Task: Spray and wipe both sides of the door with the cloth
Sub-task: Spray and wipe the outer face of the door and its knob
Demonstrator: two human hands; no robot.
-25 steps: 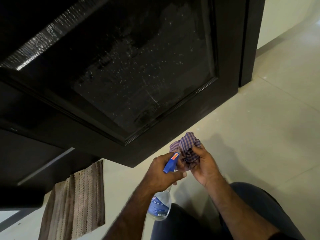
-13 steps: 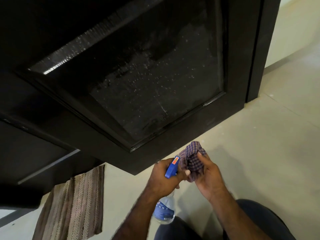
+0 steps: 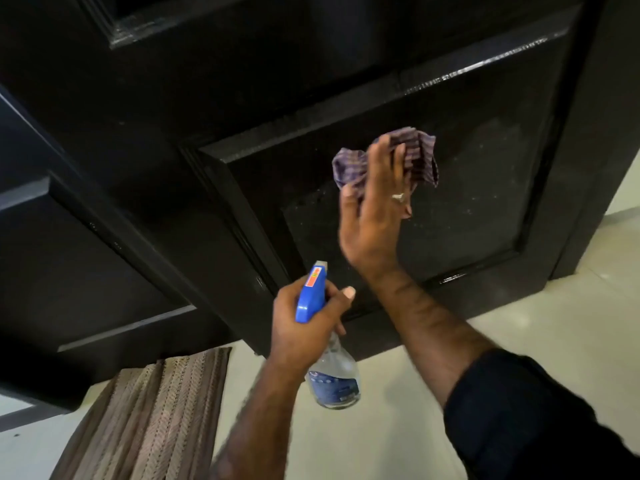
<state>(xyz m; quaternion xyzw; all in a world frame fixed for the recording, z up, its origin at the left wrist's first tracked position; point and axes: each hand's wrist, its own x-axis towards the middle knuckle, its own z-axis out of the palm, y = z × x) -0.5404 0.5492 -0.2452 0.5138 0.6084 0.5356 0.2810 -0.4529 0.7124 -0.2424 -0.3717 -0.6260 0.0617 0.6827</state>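
The dark panelled door (image 3: 478, 188) fills the upper view, and its lower recessed panel is speckled with spray droplets. My right hand (image 3: 374, 216) presses a crumpled purple checked cloth (image 3: 420, 157) flat against that panel near its top. My left hand (image 3: 304, 327) sits lower and nearer to me, gripping a clear spray bottle (image 3: 332, 379) by its blue trigger head, nozzle aimed up toward the door. A dark sleeve covers my right forearm.
A brown striped mat (image 3: 156, 414) lies on the pale tiled floor (image 3: 554, 334) at lower left, by the door's bottom edge. More dark door or frame surfaces (image 3: 69, 258) stand to the left. A pale wall shows at far right.
My right hand lifted the cloth away from the bottle and up onto the door panel. The left hand with the bottle rose slightly. The view tilted upward.
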